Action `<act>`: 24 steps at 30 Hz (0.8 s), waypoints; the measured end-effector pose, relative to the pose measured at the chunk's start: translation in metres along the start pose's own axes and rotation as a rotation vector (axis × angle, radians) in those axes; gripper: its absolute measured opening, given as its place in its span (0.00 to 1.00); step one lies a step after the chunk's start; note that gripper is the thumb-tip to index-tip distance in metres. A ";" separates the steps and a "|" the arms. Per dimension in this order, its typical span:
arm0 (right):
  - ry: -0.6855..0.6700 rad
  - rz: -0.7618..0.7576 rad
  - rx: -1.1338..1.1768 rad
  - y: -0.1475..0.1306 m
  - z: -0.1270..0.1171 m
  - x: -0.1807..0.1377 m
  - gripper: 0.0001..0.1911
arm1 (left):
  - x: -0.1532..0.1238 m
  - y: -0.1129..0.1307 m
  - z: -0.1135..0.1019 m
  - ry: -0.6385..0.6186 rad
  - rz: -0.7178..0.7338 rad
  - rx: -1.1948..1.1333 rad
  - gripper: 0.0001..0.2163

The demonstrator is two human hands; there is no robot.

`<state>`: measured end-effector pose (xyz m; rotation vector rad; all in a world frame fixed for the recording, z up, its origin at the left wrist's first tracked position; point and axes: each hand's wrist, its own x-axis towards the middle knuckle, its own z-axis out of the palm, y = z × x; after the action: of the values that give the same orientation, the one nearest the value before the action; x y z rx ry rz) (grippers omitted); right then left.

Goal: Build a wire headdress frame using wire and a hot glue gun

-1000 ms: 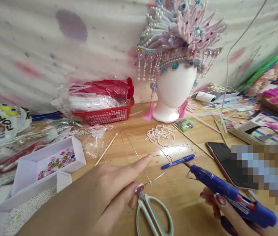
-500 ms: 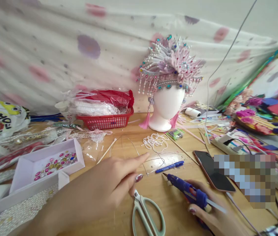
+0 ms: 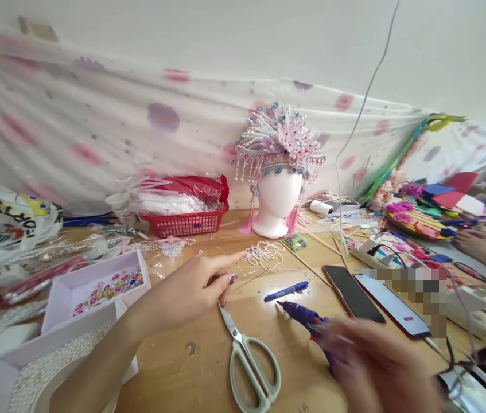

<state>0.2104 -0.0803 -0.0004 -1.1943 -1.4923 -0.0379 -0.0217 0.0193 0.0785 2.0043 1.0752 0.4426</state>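
Observation:
Over the middle of the table, my left hand [image 3: 191,287] has its index finger stretched out and its other fingers loosely bent. Its fingertip is by a heap of white bead string [image 3: 265,256], with thin wire [image 3: 243,274] lying close by. Below that hand are scissors [image 3: 243,350] with pale green handles, their tip near the bent fingers. A blue glue gun [image 3: 305,315] points left toward a blue pen [image 3: 286,291]. My right hand [image 3: 380,361] is at the gun's rear, smeared by motion; whether it grips the gun is unclear.
A white mannequin head [image 3: 279,198] wears a pink beaded headdress [image 3: 288,140]. A red basket [image 3: 185,223] holds plastic-wrapped material. Left are a box of gems [image 3: 64,287] and pearl beads [image 3: 49,367]. Two phones [image 3: 350,289] and a power strip [image 3: 369,252] lie right, beyond them another person's hand [image 3: 477,244].
The camera view has tilted up and shifted. My right hand has risen and blurs across the glue gun's rear. The gun keeps about its place beside the pen; my left hand still points.

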 end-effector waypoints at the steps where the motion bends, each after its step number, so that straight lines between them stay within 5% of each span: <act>1: -0.060 -0.023 -0.014 -0.009 0.011 0.005 0.16 | -0.001 0.000 0.000 -0.007 0.017 0.008 0.26; 4: -0.214 -0.079 -0.130 -0.023 0.042 0.027 0.17 | -0.002 0.000 -0.002 -0.008 0.049 0.032 0.25; 8: -0.206 -0.057 -0.242 -0.008 0.066 0.048 0.15 | -0.001 -0.003 -0.006 0.004 0.037 0.011 0.26; 13: -0.252 0.029 -0.189 0.008 0.084 0.062 0.15 | 0.004 -0.007 -0.011 0.051 0.000 -0.024 0.27; 24: -0.244 0.035 -0.133 -0.012 0.098 0.087 0.16 | -0.007 -0.009 -0.026 0.134 0.049 -0.167 0.29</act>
<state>0.1482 0.0285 0.0396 -1.3703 -1.7026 0.0339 -0.0462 0.0293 0.0884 1.8775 1.0357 0.6789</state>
